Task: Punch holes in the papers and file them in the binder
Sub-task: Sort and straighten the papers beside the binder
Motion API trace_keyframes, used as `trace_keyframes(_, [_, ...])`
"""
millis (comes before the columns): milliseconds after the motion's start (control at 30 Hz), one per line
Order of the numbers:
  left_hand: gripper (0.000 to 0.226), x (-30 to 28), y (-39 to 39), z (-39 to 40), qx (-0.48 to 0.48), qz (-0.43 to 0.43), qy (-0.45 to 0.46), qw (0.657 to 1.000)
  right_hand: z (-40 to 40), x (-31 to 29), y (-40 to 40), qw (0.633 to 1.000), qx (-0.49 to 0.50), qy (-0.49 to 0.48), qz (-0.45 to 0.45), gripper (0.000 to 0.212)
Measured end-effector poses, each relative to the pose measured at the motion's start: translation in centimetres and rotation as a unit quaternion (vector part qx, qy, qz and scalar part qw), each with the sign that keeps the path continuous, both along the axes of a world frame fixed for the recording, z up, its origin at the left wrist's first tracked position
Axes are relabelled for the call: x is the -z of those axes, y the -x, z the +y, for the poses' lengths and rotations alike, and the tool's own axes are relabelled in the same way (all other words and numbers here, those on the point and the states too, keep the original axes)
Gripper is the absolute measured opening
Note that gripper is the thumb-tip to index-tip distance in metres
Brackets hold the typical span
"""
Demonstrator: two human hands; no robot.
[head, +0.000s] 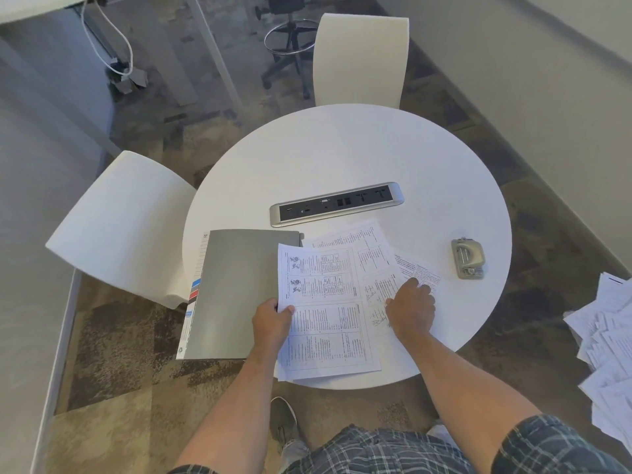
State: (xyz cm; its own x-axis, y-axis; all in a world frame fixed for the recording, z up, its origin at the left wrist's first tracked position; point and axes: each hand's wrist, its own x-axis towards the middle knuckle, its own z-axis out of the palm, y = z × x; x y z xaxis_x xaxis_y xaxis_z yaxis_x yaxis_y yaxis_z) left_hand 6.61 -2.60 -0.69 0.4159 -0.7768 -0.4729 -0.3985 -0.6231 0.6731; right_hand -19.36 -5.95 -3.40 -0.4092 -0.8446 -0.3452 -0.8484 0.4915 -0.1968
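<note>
A big round white table (342, 148) holds a gray binder (239, 292) at its left edge. Printed papers (328, 336) lie next to it, partly on top. The left hand (272, 325) pinches the top sheet's edge. The right hand (410, 311) presses flat on the papers. A small hole punch (468, 258) sits far right.

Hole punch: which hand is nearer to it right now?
Right. The right hand rests on the spread papers, just short of the hole punch on its near left. The left hand pinches the top sheet's edge beside the binder, farther off.
</note>
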Motion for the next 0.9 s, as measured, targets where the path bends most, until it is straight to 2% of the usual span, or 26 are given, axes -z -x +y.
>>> trace_keyframes(167, [0.008,0.1,0.0,0.0,0.002,0.003,-0.001,1.0,-0.4,-0.4,0.0,1.0,0.02,-0.013,-0.006,0.051])
trace_keyframes(300, [0.009,0.1,-0.1,0.1,-0.001,0.007,0.001,1.0,0.1,0.0,-0.3,0.999,0.022,0.006,-0.042,0.033])
trace_keyframes(500, [0.006,0.2,-0.3,0.3,-0.008,0.009,-0.001,1.0,1.3,0.1,-0.5,0.999,0.026,0.037,-0.002,0.048])
trace_keyframes(767, [0.01,0.0,-0.5,0.4,-0.013,0.021,-0.005,1.0,-2.1,-0.9,1.3,0.978,0.153,-0.058,-0.132,0.051])
trace_keyframes(900, [0.01,-0.3,-0.5,0.4,-0.012,0.029,-0.004,0.999,-3.2,-1.4,2.0,0.967,0.169,-0.106,-0.161,0.053])
